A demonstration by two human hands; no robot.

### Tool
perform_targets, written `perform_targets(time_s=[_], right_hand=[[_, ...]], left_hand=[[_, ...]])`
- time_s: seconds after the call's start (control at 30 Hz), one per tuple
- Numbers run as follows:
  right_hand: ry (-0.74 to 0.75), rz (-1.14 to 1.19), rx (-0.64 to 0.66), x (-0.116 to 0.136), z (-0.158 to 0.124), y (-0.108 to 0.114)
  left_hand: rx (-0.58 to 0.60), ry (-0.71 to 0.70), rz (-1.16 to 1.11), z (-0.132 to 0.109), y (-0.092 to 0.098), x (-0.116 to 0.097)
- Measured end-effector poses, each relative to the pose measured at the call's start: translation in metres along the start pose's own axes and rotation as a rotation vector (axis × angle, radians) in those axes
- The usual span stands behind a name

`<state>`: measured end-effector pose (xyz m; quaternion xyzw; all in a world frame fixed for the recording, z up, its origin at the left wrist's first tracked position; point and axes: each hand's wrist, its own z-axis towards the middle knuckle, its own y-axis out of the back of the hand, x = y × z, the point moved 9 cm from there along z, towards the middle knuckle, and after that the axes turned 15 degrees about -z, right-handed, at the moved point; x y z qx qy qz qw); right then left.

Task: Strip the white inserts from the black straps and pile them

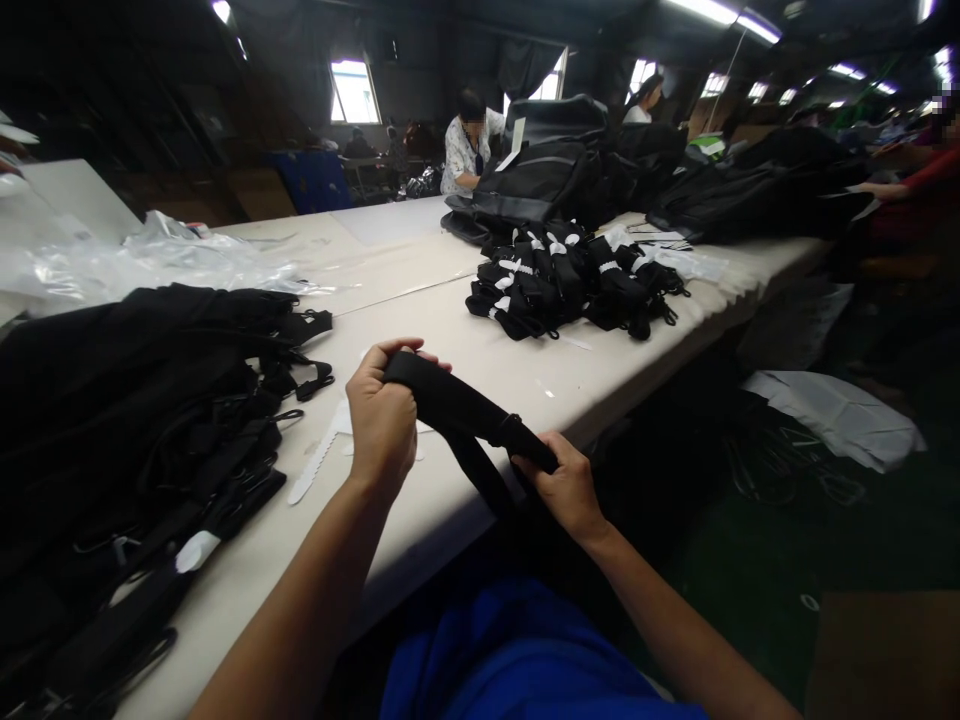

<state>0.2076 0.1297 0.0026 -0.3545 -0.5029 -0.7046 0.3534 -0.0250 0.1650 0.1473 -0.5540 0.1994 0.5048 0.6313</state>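
Observation:
A black webbing strap (465, 402) stretches between my two hands over the near edge of the table. My left hand (384, 410) is closed around its looped upper end. Lower and to the right, my right hand (564, 485) grips the strap just past a dark slider buckle (504, 428). A second length of the strap hangs down below, its end hidden in the dark. White toothed paper strips (319, 465) lie on the table left of my left hand.
Black straps and fabric (142, 420) are heaped at left, beside clear plastic bags (172, 255). Bundled straps with white bands (562, 280) sit farther back on the pale table (405, 310). Behind are black bags (540, 175) and a person in a patterned shirt (461, 150). White sheeting (836, 415) lies at right.

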Motion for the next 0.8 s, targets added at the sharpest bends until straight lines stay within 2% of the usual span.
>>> perform_targets(time_s=[0.07, 0.13, 0.2, 0.27, 0.33, 0.5, 0.7, 0.73, 0.8], right_hand=[[-0.065, 0.107, 0.114, -0.006, 0.001, -0.010], [-0.093, 0.201, 0.269, -0.007, -0.001, -0.022], [-0.118, 0.310, 0.415, -0.006, -0.007, -0.034], [-0.135, 0.397, 0.507, -0.003, -0.013, -0.041], [-0.137, 0.460, 0.540, 0.001, -0.017, -0.044], [-0.045, 0.532, 0.509, 0.019, -0.010, -0.037], [0.167, 0.563, 0.684, 0.060, -0.013, -0.051], [0.170, 0.604, 0.733, 0.068, -0.018, -0.053], [0.082, 0.709, 0.901, 0.078, -0.035, -0.061]], left_hand=[[-0.065, 0.020, -0.136, 0.005, 0.002, 0.006], [-0.126, -0.019, -0.238, 0.011, 0.005, 0.006], [-0.155, -0.063, -0.329, 0.017, 0.008, 0.004], [-0.160, -0.070, -0.392, 0.022, 0.008, 0.002], [-0.146, -0.044, -0.413, 0.024, 0.007, 0.002], [-0.110, 0.048, -0.416, 0.019, -0.002, -0.004], [-0.107, 0.220, -0.634, 0.004, -0.027, -0.014], [-0.083, 0.226, -0.638, 0.000, -0.034, -0.017], [0.009, 0.175, -0.603, -0.004, -0.054, -0.024]])
